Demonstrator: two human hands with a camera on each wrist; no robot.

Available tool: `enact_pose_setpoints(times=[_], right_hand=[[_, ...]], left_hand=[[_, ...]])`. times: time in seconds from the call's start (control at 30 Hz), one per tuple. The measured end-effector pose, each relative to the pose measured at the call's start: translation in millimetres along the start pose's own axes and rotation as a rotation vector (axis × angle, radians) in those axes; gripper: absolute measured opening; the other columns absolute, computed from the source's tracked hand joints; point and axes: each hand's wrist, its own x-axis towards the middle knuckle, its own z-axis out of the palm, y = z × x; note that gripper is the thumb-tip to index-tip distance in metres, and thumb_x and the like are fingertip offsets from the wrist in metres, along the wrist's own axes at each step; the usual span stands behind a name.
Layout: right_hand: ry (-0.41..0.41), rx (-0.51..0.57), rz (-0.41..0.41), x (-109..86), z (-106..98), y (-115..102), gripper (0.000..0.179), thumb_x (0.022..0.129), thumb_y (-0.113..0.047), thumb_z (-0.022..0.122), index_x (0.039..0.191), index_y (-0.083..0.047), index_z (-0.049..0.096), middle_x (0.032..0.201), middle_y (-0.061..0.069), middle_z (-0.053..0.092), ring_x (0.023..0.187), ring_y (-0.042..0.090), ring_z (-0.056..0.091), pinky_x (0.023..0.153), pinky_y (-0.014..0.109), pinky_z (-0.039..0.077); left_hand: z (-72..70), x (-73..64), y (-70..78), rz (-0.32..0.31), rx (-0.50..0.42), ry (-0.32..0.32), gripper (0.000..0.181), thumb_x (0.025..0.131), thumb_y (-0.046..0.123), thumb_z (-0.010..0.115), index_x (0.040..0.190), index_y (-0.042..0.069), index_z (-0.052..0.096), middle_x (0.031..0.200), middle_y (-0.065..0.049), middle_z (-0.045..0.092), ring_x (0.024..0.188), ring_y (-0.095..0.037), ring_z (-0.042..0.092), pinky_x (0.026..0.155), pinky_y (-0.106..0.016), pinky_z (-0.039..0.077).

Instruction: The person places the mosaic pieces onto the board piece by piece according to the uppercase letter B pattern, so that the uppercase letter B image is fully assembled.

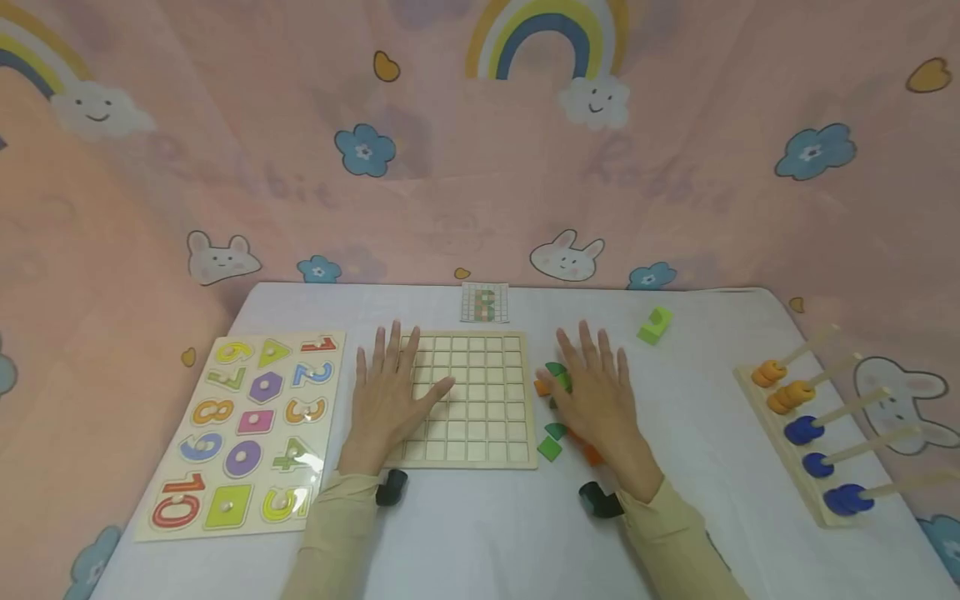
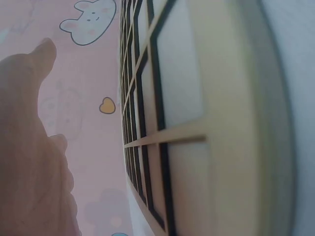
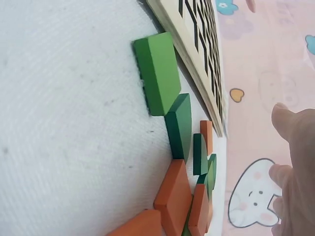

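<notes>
A wooden grid board lies in the middle of the white table. My left hand is spread over its left edge, fingers straight; whether it touches the board I cannot tell. In the left wrist view the thumb stands apart from the grid. To the right, my right hand spreads above loose green and orange blocks, partly hiding them, and holds nothing. A light green block lies beside the board's edge in the right wrist view, with a dark green block and an orange block close by.
A number and shape puzzle board lies at the left. A small pattern card sits behind the grid. Light green blocks are at the back right. A peg stand with orange and blue rings stands along the right edge.
</notes>
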Motion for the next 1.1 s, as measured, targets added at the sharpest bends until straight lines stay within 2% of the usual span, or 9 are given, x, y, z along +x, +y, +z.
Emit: enact_pose_setpoints(times=[0.43, 0.5, 0.57, 0.7, 0.77, 0.87, 0.93, 1.1], right_hand=[[0.000, 0.005, -0.004, -1.4, -2.2, 1.8, 0.082, 0.107, -0.060, 0.047, 0.171, -0.018, 0.020, 0.180, 0.018, 0.004, 0.166, 0.046, 0.001, 0.135, 0.068, -0.001], [-0.002, 0.017, -0.019, -2.0, -3.1, 1.1, 0.080, 0.108, -0.057, 0.049, 0.171, -0.018, 0.021, 0.179, 0.019, 0.006, 0.166, 0.046, 0.003, 0.134, 0.069, 0.002], [-0.007, 0.039, -0.062, -2.4, -3.5, 0.8, 0.077, 0.107, -0.049, 0.056, 0.170, -0.016, 0.026, 0.178, 0.021, 0.013, 0.164, 0.049, 0.010, 0.133, 0.072, 0.010], [-0.016, 0.090, -0.178, -2.8, -2.0, 1.5, 0.059, 0.101, -0.028, 0.072, 0.155, -0.010, 0.052, 0.169, 0.025, 0.035, 0.155, 0.052, 0.031, 0.121, 0.075, 0.035], [-0.018, 0.115, -0.204, -2.7, -0.2, 2.2, 0.047, 0.098, -0.021, 0.077, 0.142, -0.008, 0.063, 0.163, 0.025, 0.043, 0.149, 0.053, 0.038, 0.115, 0.073, 0.041], [-0.018, 0.125, -0.205, -1.9, 3.1, 4.8, 0.034, 0.096, -0.016, 0.079, 0.128, -0.008, 0.070, 0.158, 0.025, 0.049, 0.144, 0.052, 0.042, 0.111, 0.070, 0.043], [-0.025, 0.132, -0.192, -0.9, 4.8, 6.2, 0.029, 0.096, -0.016, 0.079, 0.123, -0.008, 0.071, 0.156, 0.025, 0.050, 0.142, 0.051, 0.042, 0.110, 0.068, 0.043], [-0.041, 0.155, -0.175, 2.4, 5.1, 6.1, 0.021, 0.095, -0.015, 0.079, 0.112, -0.006, 0.069, 0.149, 0.024, 0.054, 0.137, 0.049, 0.043, 0.108, 0.064, 0.042]], left_hand=[[-1.8, 1.3, -0.3, 0.005, -0.007, -0.007, 0.099, 0.099, 0.073, 0.050, 0.173, 0.022, 0.009, 0.181, -0.011, 0.002, 0.168, -0.036, 0.000, 0.136, -0.061, -0.004], [-2.2, 1.1, -0.8, 0.003, -0.006, -0.010, 0.099, 0.099, 0.074, 0.050, 0.173, 0.021, 0.010, 0.181, -0.011, 0.002, 0.168, -0.036, 0.000, 0.136, -0.062, -0.004], [-2.9, 0.6, -1.9, -0.001, -0.003, -0.021, 0.100, 0.098, 0.074, 0.051, 0.173, 0.021, 0.011, 0.181, -0.012, 0.003, 0.168, -0.037, 0.001, 0.136, -0.063, 0.000], [-5.6, -2.0, -6.3, -0.031, -0.027, -0.092, 0.104, 0.095, 0.074, 0.057, 0.172, 0.016, 0.016, 0.180, -0.016, 0.006, 0.167, -0.041, 0.005, 0.135, -0.066, 0.013], [-6.6, -4.2, -9.9, -0.055, -0.046, -0.144, 0.108, 0.092, 0.074, 0.062, 0.171, 0.014, 0.018, 0.179, -0.018, 0.007, 0.166, -0.043, 0.006, 0.133, -0.067, 0.019], [-7.7, -7.7, -16.6, -0.083, -0.091, -0.220, 0.117, 0.086, 0.074, 0.072, 0.171, 0.013, 0.020, 0.178, -0.021, 0.006, 0.165, -0.046, 0.006, 0.132, -0.069, 0.019], [-7.8, -9.5, -20.8, -0.080, -0.107, -0.254, 0.124, 0.080, 0.073, 0.078, 0.171, 0.011, 0.020, 0.178, -0.023, 0.007, 0.165, -0.047, 0.006, 0.132, -0.069, 0.019], [-9.1, -11.3, -24.9, -0.053, -0.116, -0.286, 0.137, 0.070, 0.070, 0.089, 0.170, 0.008, 0.020, 0.177, -0.024, 0.010, 0.164, -0.049, 0.007, 0.133, -0.068, 0.016]])
